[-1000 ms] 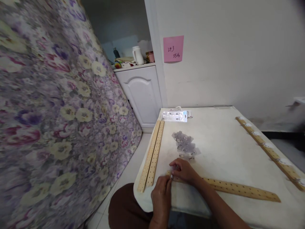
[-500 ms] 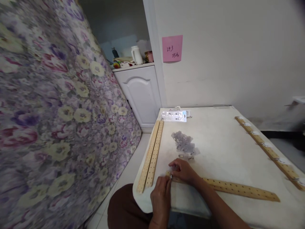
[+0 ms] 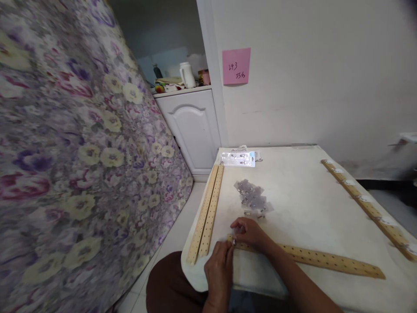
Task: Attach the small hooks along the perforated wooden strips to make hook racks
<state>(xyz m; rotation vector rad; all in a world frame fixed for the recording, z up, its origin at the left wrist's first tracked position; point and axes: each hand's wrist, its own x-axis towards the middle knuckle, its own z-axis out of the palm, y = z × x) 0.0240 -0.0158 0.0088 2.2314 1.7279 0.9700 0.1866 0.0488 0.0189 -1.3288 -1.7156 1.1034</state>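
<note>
A long wooden strip with rows of holes (image 3: 332, 259) lies across the near part of the table, running under my right forearm. At its left end, my left hand (image 3: 219, 263) has its fingers closed on the strip. Just above it, my right hand (image 3: 250, 232) bends over the same end, thumb and fingers closed around a small shiny metal clip (image 3: 234, 242). My fingers partly hide the clip, so how it sits on the strip cannot be made out. Beyond my right hand lies a pile of small metal pieces in clear bags (image 3: 250, 194).
Two more perforated strips (image 3: 208, 211) lie along the table's left edge. A strip bearing several whitish round pieces (image 3: 368, 204) lies along the right edge. Clear packaging (image 3: 237, 159) rests at the back of the white table (image 3: 293, 182). A floral curtain (image 3: 81, 152) hangs at left.
Both hands stay at the strip's left end with barely any movement. The strip's far right end has shifted slightly to the right and toward me.
</note>
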